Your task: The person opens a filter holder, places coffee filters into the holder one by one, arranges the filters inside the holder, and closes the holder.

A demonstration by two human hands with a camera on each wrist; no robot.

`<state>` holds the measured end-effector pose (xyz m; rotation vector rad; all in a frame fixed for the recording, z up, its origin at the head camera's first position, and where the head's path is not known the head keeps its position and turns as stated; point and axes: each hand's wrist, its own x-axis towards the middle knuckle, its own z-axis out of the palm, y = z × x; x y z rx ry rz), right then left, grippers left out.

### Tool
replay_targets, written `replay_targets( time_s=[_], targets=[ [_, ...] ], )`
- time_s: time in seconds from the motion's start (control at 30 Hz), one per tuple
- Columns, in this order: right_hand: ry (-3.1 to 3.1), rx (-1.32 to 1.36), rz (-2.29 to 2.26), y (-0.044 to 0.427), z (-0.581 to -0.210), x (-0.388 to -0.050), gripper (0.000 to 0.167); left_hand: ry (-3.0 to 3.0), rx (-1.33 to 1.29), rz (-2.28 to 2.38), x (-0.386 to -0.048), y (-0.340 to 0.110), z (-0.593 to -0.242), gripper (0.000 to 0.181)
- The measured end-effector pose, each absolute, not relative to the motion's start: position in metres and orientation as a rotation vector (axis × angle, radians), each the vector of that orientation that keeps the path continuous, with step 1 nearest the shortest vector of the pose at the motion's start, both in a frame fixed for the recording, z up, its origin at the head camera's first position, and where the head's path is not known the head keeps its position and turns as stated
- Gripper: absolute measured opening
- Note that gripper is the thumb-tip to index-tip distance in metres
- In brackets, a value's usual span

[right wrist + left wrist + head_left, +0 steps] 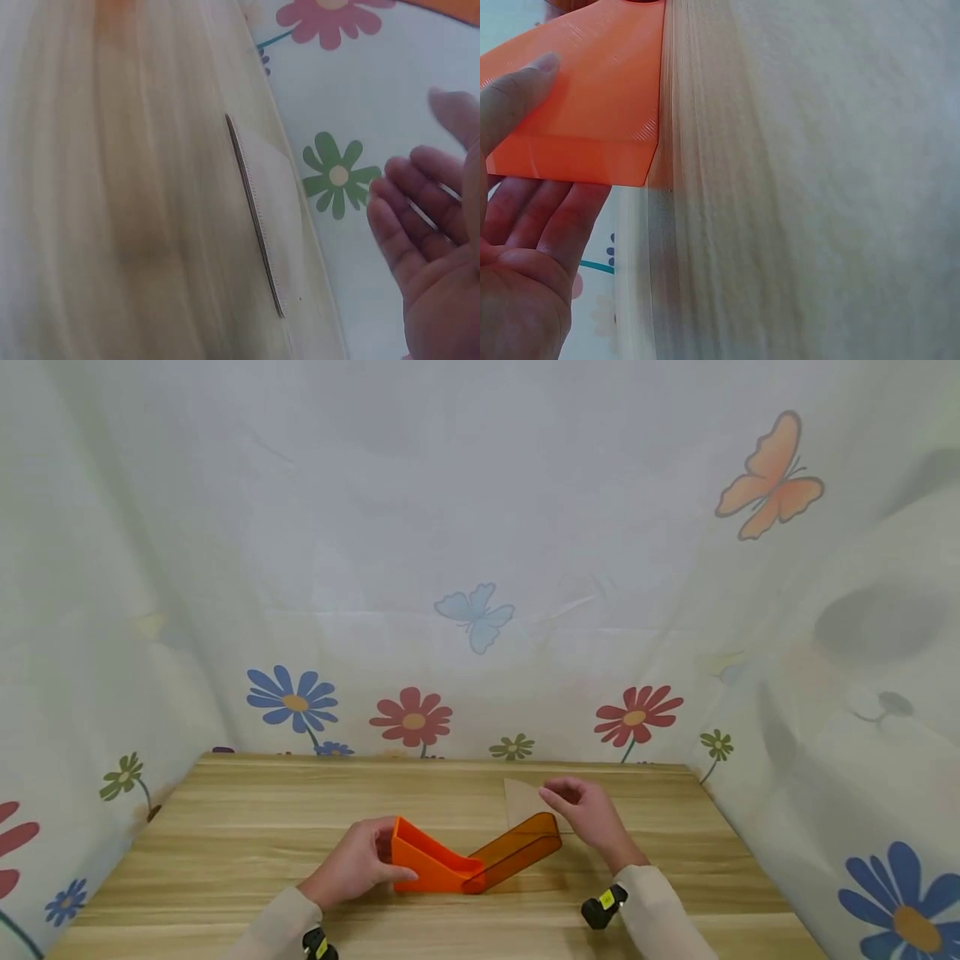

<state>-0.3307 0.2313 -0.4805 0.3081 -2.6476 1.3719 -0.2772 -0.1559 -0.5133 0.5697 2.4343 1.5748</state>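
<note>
My left hand [362,862] grips the left end of an orange plastic box [431,864], thumb on its near side and fingers behind its end. In the left wrist view the box [600,82] shows close up, with the thumb on its face. A see-through amber lid [517,852] slopes up to the right from the box's low right end. My right hand [592,814] hovers above the lid's far end, fingers loosely bent and holding nothing. Behind the lid lies a flat tan paper stack [522,802] that looks like coffee filters; its crimped edge shows in the right wrist view.
All of this is on a wood-grain table [262,810]. A pale curtain [375,568] printed with flowers and butterflies hangs behind the table and along both sides. Black wrist cameras [603,907] sit at both cuffs.
</note>
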Motion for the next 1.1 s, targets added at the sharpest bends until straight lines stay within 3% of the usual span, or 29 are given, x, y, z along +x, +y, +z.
replay_targets(
  time_s=[0.23, 0.6, 1.1],
  targets=[
    [-2.728, 0.229, 1.316, 0.238, -0.486, -0.352, 0.046, 2.428, 0.588, 1.58, -0.279, -0.157, -0.516, 0.054],
    [-2.847, 0.193, 1.223, 0.241, -0.493, -0.371, 0.04, 2.405, 0.589, 1.594, -0.286, -0.157, -0.524, 0.055],
    [-2.989, 0.138, 1.041, 0.226, -0.499, -0.383, 0.054, 2.408, 0.585, 1.609, -0.28, -0.159, -0.519, 0.053]
  ],
)
